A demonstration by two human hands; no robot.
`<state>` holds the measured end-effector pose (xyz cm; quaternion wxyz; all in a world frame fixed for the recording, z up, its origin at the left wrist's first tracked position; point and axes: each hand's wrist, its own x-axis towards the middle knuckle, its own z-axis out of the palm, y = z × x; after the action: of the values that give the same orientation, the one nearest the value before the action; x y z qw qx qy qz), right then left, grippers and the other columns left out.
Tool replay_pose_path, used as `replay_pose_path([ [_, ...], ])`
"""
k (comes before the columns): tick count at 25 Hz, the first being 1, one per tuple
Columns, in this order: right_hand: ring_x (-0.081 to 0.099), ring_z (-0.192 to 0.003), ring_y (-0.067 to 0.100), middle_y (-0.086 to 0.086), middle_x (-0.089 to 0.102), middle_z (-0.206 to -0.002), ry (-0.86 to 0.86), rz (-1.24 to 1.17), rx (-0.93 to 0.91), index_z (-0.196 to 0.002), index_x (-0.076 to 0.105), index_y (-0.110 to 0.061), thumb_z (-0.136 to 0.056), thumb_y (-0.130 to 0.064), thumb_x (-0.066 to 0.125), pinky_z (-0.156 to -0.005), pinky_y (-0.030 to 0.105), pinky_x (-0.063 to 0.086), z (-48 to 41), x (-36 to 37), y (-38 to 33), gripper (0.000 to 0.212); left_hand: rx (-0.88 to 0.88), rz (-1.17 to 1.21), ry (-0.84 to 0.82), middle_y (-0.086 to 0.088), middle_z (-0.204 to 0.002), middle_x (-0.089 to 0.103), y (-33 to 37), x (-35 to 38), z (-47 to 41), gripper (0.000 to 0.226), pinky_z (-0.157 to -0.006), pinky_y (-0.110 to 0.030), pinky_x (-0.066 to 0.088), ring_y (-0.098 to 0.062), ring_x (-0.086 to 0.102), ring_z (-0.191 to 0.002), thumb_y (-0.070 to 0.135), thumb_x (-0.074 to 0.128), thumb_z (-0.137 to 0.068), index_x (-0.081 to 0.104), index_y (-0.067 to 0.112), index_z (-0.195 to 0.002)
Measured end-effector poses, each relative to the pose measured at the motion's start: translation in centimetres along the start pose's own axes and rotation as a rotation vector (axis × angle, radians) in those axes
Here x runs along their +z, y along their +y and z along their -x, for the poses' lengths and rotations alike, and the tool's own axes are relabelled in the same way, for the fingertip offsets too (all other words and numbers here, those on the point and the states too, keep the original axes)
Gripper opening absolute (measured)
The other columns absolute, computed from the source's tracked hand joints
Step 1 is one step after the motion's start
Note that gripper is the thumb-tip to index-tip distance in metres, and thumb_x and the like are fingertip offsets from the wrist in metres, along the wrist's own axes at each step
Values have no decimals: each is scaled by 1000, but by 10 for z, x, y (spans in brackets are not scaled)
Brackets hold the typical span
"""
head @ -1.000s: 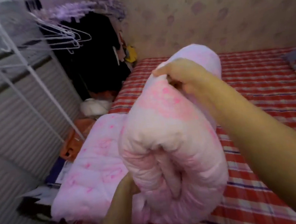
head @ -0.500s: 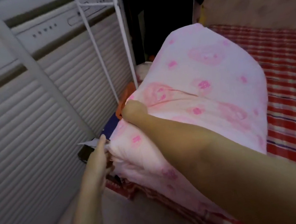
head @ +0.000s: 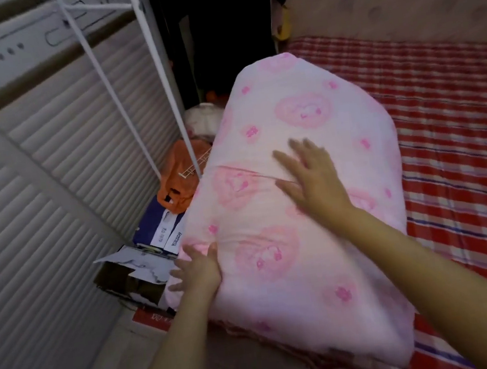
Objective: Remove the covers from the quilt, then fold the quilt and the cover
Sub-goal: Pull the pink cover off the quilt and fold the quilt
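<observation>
quilt [head: 318, 267]: folded pink bundle, sits on the bed's [head: 452, 132] left edge | right grip [head: 312, 175]: released, palm flat on top of the quilt, fingers spread, kinda blurry | left grip [head: 196, 271]: released too, pressing the quilt's side facing off the bed | torn box [head: 133, 273]: on the floor left of the bed

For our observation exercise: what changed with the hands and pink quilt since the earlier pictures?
The raised quilt was laid flat; the right hand let go and now rests flat on top; the left hand presses its side. It stays on the bed.
</observation>
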<state>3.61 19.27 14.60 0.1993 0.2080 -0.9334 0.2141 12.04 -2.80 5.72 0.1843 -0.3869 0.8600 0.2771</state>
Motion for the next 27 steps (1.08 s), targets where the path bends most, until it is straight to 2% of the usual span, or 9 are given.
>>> replay_pose_path([
  [3, -15, -143, 37, 6, -19, -157, -332, 28, 386, -143, 0, -55, -71, -82, 35, -111, 61, 3, 39, -20, 37, 85, -61, 21, -6, -25, -154, 8, 15, -31, -6, 70, -114, -58, 11, -45, 10, -140, 45, 32, -98, 4, 10, -151],
  [5, -21, -140, 41, 8, -33, -151, -366, 102, 353, -137, -17, -57, -63, -91, 22, -107, 67, 2, 39, 10, 28, 89, 87, 103, 152, -20, -156, 1, 45, -55, 1, 66, -114, -58, 8, -39, 4, -143, 28, 37, -97, 4, 11, -151],
  [8, -2, -138, 54, 17, -19, -154, -380, 176, 229, -141, -8, -52, -66, -85, 14, -100, 74, 12, 7, 63, -10, 85, 405, 150, 393, -7, -158, -12, 94, -63, 19, 68, -111, -60, -3, -31, -10, -145, 43, 33, -98, -3, 22, -152],
  [11, 17, -132, 60, 21, 13, -155, -436, 265, -103, -141, 30, -46, -78, -73, 18, -96, 77, 22, -33, 83, -41, 70, 356, 19, 396, -2, -159, -9, 82, -34, -15, 63, -111, -64, -3, -30, -10, -146, 57, 16, -96, -7, 34, -150],
  [14, 32, -129, 55, 14, 36, -148, -333, 370, -516, -130, 51, -42, -85, -61, 26, -94, 76, 20, -64, 97, -34, 56, 287, 24, 376, 2, -160, -1, 61, -22, -53, 59, -113, -61, 0, -27, -2, -147, 57, 10, -96, -6, 36, -149],
  [16, 33, -129, 54, 9, 40, -147, -314, 420, -582, -129, 52, -42, -82, -66, 27, -93, 75, 13, -83, 109, -22, 59, 330, 4, 438, 2, -160, 5, 59, -14, -57, 60, -114, -57, 2, -25, 6, -147, 55, 7, -97, -2, 30, -151],
  [20, 7, -137, 55, 1, 19, -157, -380, 461, -491, -140, 30, -49, -79, -74, 14, -94, 76, -8, -139, 153, -15, 68, 373, -9, 460, -6, -156, 23, 65, 9, -63, 74, -113, -59, 12, -30, 25, -142, 54, 7, -91, 17, 11, -150],
  [22, -10, -137, 53, -3, -1, -159, -503, 486, -331, -144, 12, -51, -81, -77, 13, -96, 75, -13, -172, 172, -10, 68, 424, -61, 479, -8, -152, 32, 67, 16, -70, 68, -109, -62, 17, -34, 33, -138, 53, 17, -92, 28, 16, -148],
  [27, -11, -139, 49, -1, -6, -159, -767, 444, -58, -144, 5, -53, -80, -81, 17, -100, 73, -10, -232, 206, 19, 70, 113, -152, 373, -4, -159, 10, 53, 4, -104, 70, -111, -60, -3, -28, 8, -146, 69, 5, -88, 4, 37, -150],
])
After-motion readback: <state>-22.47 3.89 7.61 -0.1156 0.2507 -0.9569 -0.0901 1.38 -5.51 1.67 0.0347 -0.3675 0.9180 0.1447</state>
